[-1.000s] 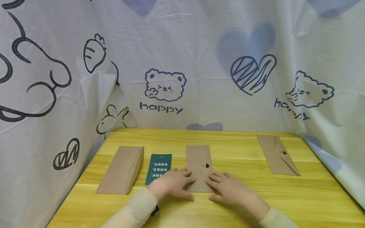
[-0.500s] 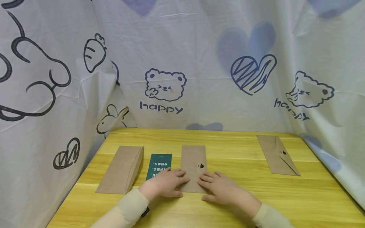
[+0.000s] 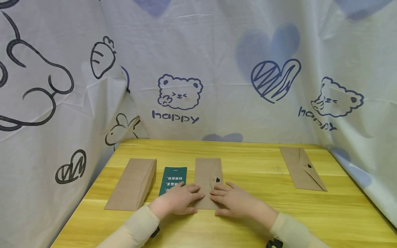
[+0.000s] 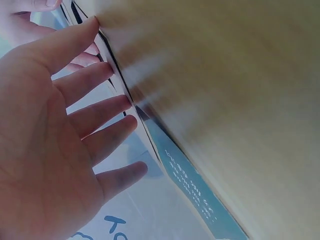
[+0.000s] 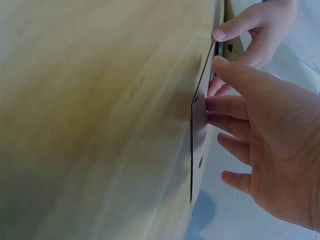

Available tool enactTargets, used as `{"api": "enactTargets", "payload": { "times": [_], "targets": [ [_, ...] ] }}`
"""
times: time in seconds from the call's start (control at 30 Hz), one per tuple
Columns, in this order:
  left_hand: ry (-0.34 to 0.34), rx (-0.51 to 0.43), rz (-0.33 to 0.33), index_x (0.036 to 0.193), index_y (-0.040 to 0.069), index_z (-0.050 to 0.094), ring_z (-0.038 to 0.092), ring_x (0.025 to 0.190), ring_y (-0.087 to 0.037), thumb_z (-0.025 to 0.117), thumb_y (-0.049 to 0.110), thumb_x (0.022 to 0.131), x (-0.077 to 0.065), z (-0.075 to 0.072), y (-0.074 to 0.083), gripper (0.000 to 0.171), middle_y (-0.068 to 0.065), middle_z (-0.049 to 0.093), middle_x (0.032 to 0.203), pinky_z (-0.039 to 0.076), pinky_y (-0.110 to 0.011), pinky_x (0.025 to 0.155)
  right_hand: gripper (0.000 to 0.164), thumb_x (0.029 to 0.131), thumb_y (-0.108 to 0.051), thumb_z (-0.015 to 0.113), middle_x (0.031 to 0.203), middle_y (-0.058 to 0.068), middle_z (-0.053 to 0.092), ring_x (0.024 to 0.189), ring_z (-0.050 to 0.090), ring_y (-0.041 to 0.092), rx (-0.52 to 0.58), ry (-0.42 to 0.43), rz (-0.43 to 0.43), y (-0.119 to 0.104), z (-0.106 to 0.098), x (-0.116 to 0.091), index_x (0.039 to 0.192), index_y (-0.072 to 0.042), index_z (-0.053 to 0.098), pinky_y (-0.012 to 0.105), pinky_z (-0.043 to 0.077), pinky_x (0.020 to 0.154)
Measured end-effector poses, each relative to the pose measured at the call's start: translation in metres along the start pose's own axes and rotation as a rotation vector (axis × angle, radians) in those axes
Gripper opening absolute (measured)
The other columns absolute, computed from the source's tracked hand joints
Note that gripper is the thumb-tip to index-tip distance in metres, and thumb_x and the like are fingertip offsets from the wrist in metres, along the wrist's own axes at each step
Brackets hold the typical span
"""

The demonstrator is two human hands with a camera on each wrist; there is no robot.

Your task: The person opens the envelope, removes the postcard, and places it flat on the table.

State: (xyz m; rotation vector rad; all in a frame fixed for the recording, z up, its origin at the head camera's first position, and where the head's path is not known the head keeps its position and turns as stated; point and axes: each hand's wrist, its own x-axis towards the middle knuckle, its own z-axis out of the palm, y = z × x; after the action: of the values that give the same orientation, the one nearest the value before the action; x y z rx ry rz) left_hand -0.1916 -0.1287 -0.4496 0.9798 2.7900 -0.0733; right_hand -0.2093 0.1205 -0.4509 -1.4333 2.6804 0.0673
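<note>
1. Currently, the step in hand appears to be pressing and squaring the middle envelope (image 3: pixel 207 168) on the wooden table (image 3: pixel 257 165).
2. Location: the envelope lies flat between both hands, just right of the green card (image 3: pixel 172 174) and well apart from the left envelope (image 3: pixel 128 186) and the right envelope (image 3: pixel 299 167).
3. Left hand (image 3: pixel 180 199): fingers are extended and spread wide, tips over the envelope's left edge; nothing is gripped.
4. Right hand (image 3: pixel 234 201): fingers are extended and spaced; index and middle tips touch the envelope's right part, while the ring and little fingers stand clear.
5. Next move, as judged: keep pressure light and even from both sides, so that the paper neither skews nor buckles.
6. Orientation: the long axis runs away from the person, nearly straight; a short edge faces the person.
7. Flap: it appears to lie along the right long side, pointing left, its black mark uppermost. The right hand partly covers it.
</note>
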Motion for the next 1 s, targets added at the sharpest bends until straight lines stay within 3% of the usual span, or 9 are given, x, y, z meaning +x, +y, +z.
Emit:
{"api": "enactTargets", "payload": {
  "times": [0.2, 0.57, 1.0],
  "targets": [
    [0.008, 0.003, 0.005, 0.145, 0.028, 0.047, 0.038, 0.143, -0.023, 0.059, 0.052, 0.092, 0.000, 0.002, -0.002, 0.059, -0.003, 0.042, 0.154, 0.035, -0.056, 0.112, 0.060, 0.097, -0.053, 0.049, 0.149, 0.000, 0.048, 0.144, 0.038, 0.022, -0.054, -0.015, -0.029, 0.002, -0.003, 0.004, 0.143, -0.016, 0.050, 0.055, 0.031, 0.114],
    [0.009, 0.004, 0.015, 0.145, 0.029, 0.046, 0.037, 0.144, -0.023, 0.057, 0.052, 0.093, 0.000, 0.004, -0.004, 0.059, -0.003, 0.041, 0.154, 0.036, -0.055, 0.112, 0.059, 0.097, -0.053, 0.047, 0.151, -0.001, 0.046, 0.145, 0.035, 0.021, -0.078, -0.003, -0.001, 0.006, -0.004, -0.004, 0.144, -0.017, 0.049, 0.056, 0.030, 0.115],
    [0.020, 0.019, 0.023, 0.145, 0.029, 0.047, 0.039, 0.143, -0.024, 0.057, 0.051, 0.093, 0.000, 0.003, -0.003, 0.058, -0.004, 0.044, 0.152, 0.037, -0.054, 0.111, 0.052, 0.096, -0.048, 0.053, 0.145, 0.002, 0.053, 0.141, 0.042, 0.027, -0.124, 0.181, 0.078, 0.017, 0.003, -0.039, 0.136, -0.015, 0.058, 0.056, 0.031, 0.114]
  ]
}}
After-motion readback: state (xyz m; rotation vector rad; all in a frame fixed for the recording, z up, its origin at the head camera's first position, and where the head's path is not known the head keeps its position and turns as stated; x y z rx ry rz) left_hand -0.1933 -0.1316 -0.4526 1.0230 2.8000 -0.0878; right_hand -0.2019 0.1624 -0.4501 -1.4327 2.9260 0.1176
